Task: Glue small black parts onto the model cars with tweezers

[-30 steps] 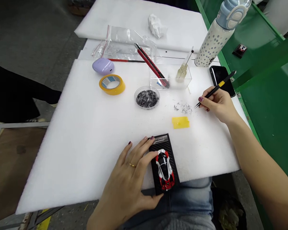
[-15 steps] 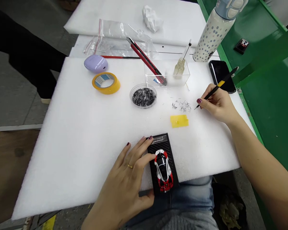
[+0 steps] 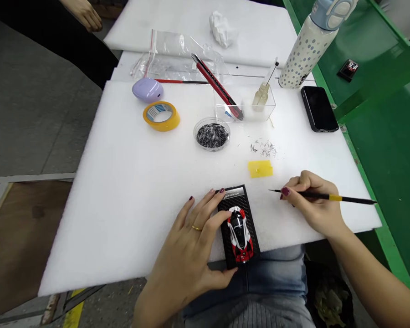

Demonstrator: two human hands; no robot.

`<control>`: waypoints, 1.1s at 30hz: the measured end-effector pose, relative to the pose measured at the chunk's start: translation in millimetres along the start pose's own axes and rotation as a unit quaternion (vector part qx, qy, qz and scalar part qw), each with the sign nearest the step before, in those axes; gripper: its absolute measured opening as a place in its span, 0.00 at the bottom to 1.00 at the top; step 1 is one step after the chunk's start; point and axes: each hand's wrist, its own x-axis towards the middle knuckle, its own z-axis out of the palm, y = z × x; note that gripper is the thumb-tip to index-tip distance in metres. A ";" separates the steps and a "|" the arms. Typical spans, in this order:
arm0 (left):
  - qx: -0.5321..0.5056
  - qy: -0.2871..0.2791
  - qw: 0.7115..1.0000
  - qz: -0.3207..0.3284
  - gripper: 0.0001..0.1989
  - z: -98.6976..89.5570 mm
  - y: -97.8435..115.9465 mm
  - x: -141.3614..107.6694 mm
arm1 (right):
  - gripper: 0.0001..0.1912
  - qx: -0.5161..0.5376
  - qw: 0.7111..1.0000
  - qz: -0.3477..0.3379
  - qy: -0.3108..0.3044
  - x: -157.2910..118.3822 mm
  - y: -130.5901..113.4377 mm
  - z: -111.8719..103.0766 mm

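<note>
A red, white and black toy car is mounted on a black display base at the table's front edge. My left hand steadies the base from its left side, fingertips on the far end and thumb at the near end. In my right hand is a slim black paintbrush with a yellow band, pinched close to its fine tip. That tip points left, above the white foam, apart from the car. Beyond it lie a yellow tape piece with a small clear drop and scattered short dark slivers.
A round clear dish holds many dark slivers. Behind it are a tape roll, a purple rounded case, a clear tray with a red cutter and small bottle, a phone and a water bottle.
My right hand has moved nearer to me with the paintbrush, away from the slivers, and the brush has swung to lie nearly level. My left hand keeps its place on the base.
</note>
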 end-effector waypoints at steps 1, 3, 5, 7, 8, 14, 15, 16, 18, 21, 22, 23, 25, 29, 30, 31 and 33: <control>0.001 -0.003 1.000 -0.001 0.40 -0.1 0.0 -0.3 | 0.17 -0.002 1.000 -0.003 0.004 -1.0 -1.0 4.4; -0.001 -0.009 1.000 -0.005 0.39 0.0 -0.1 -0.6 | 0.17 -0.003 1.000 -0.002 0.014 4.1 -1.4 11.3; -0.003 -0.010 1.000 -0.008 0.40 0.3 -0.2 -0.7 | 0.17 -0.008 1.000 0.003 0.023 14.9 0.3 16.0; -0.002 -0.008 1.000 -0.008 0.40 0.3 -0.2 -0.4 | 0.18 -0.016 1.000 0.003 0.027 25.5 3.4 19.2; -0.001 -0.007 1.000 -0.006 0.40 0.2 -0.1 -0.2 | 0.18 -0.018 0.999 0.002 0.026 29.5 5.1 20.4; -0.004 -0.010 1.000 -0.001 0.41 -1.0 0.0 1.3 | 0.16 -0.021 1.000 0.010 0.017 31.1 9.8 24.0; -0.004 -0.011 1.000 -0.004 0.41 -1.0 0.1 1.2 | 0.16 -0.023 1.000 0.010 0.016 30.1 9.8 24.1; -0.005 -0.011 1.000 -0.006 0.40 -0.9 0.1 1.0 | 0.16 -0.027 0.999 0.010 0.015 29.4 9.8 24.2; -0.006 -0.011 1.000 -0.011 0.40 -0.6 0.4 0.4 | 0.17 -0.038 0.999 0.010 0.014 29.1 10.2 24.5; -0.011 -0.012 1.000 -0.015 0.39 -0.2 0.4 -0.4 | 0.17 -0.045 0.999 0.004 0.013 30.7 10.4 24.5; -0.011 -0.012 1.000 -0.014 0.39 -0.3 0.2 -0.4 | 0.18 -0.040 0.999 0.002 0.014 31.0 10.0 24.2; -0.011 -0.010 1.000 -0.012 0.39 -0.6 -0.1 -0.3 | 0.19 -0.029 0.999 0.003 0.016 30.8 9.1 23.9; -0.018 -0.003 1.000 -0.008 0.41 -1.9 -0.7 0.1 | 0.22 0.008 1.000 0.013 0.022 27.2 5.4 23.9; -0.074 0.034 0.996 -0.019 0.44 -4.2 2.9 1.3 | 0.22 0.113 0.992 0.035 0.038 4.7 -6.8 33.0; -0.086 0.053 0.994 -0.028 0.44 -3.9 5.7 1.9 | 0.21 0.140 0.989 0.030 0.044 -3.3 -9.7 37.9; -0.097 0.073 0.992 -0.041 0.43 -3.0 9.1 2.6 | 0.21 0.165 0.985 0.022 0.051 -11.4 -12.0 43.5; -0.117 0.107 0.984 -0.077 0.40 -0.1 17.3 4.6 | 0.20 0.200 0.977 -0.002 0.073 -26.4 -14.7 55.5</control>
